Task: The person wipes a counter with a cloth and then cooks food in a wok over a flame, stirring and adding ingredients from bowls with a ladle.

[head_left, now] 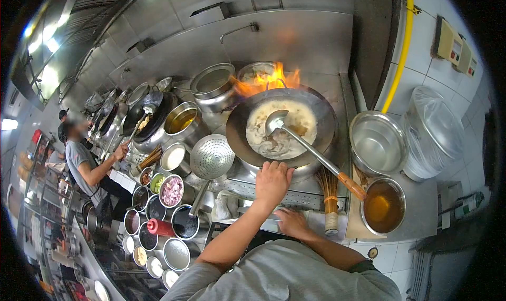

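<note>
My left hand [274, 182] is at the near rim of a large dark wok [240, 127], its fingers bent over the edge and closed; their undersides are hidden. Bubbling, pale brown liquid [255, 137] fills the wok's bottom. A steel ladle [313, 151] leans in it, its bowl in the liquid and its wooden handle over the right rim, with no hand on it. My right hand [292, 223] is lower, by the stove's front edge, fingers loosely apart and partly hidden. A bamboo brush [330, 206] stands to its right.
Flames [274, 79] rise behind the wok. A perforated strainer [212, 156] rests left over several pots, near chopped onions [171, 191] and a red bottle [159, 227]. To the right are a steel pot [378, 143] and a bowl of amber liquid [383, 206]. A co-worker [87, 164] cooks far left.
</note>
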Demonstrator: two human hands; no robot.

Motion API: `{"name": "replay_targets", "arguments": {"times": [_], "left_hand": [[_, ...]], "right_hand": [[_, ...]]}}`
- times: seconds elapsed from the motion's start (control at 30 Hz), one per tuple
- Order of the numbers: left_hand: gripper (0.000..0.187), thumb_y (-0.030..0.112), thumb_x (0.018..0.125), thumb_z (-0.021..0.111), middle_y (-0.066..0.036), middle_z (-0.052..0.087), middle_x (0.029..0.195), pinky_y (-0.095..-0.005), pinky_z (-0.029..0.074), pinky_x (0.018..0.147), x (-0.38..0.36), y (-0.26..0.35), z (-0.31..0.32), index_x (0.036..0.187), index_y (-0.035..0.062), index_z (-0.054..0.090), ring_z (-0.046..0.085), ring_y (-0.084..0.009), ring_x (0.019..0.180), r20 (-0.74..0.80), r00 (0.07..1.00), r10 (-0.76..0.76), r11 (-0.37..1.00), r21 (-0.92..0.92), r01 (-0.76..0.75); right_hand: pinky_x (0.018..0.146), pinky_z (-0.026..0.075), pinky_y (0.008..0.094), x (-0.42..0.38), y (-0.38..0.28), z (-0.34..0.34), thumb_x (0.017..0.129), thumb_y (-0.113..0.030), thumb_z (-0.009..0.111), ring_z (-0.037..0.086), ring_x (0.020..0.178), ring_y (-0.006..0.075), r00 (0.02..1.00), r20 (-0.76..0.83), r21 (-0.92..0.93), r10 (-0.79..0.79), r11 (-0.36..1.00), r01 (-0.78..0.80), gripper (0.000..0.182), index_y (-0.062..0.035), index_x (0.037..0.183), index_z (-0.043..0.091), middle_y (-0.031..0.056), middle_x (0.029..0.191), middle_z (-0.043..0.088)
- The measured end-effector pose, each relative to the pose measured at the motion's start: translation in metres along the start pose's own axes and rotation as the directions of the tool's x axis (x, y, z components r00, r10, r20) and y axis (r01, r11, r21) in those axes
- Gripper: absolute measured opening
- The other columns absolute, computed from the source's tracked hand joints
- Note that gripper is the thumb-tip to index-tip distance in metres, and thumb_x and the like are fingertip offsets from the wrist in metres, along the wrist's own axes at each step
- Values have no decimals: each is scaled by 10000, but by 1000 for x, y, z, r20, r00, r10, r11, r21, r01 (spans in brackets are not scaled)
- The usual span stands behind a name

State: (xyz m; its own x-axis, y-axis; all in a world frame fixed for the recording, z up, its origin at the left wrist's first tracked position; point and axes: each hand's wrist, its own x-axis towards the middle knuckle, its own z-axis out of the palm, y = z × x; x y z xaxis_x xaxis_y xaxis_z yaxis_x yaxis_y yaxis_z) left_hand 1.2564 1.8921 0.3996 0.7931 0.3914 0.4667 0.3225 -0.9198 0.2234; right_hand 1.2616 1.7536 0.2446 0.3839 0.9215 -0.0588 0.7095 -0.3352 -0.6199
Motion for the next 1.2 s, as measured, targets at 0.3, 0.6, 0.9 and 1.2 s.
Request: {"name": "replay_targets", "arguments": {"times": [0.3, 0.6, 0.9, 1.2], "left_hand": [[262, 326, 914, 663, -92, 639, 837, -451, 527, 695, -1, 0, -2, 833, 78, 655, 622, -305, 865, 5, 1000, -3, 1000, -15, 3], [233, 303, 885, 697, -89, 639, 817, -454, 512, 663, -2, -2, 0, 807, 87, 657, 616, -316, 820, -58, 998, 6, 1000, -19, -7], [232, 302, 882, 701, -93, 638, 816, -443, 517, 671, 0, -2, -1, 823, 82, 655, 618, -316, 829, -60, 998, 14, 999, -30, -16], [234, 305, 887, 697, -97, 643, 825, -440, 512, 693, 0, -2, -1, 832, 81, 656, 616, -314, 833, -41, 999, 13, 1000, -22, -14]], "right_hand": [[898, 495, 544, 1, 1, 1, 880, -190, 535, 656, 1080, 357, 1000, -15, -37, -22, 999, 21, 372, -105, 1232, 620, 157, 1189, 665], [858, 524, 524, -1, -2, -3, 875, -159, 535, 668, 1034, 369, 996, -63, -42, -63, 997, 61, 332, -88, 1182, 640, 167, 1158, 673], [841, 527, 523, -2, -1, -3, 872, -169, 551, 673, 1022, 355, 993, -88, -65, -79, 995, 74, 328, -98, 1180, 640, 141, 1147, 679], [844, 519, 538, -1, 0, -1, 869, -183, 561, 666, 1036, 352, 995, -74, -54, -61, 997, 57, 329, -109, 1180, 637, 139, 1129, 679]]}}
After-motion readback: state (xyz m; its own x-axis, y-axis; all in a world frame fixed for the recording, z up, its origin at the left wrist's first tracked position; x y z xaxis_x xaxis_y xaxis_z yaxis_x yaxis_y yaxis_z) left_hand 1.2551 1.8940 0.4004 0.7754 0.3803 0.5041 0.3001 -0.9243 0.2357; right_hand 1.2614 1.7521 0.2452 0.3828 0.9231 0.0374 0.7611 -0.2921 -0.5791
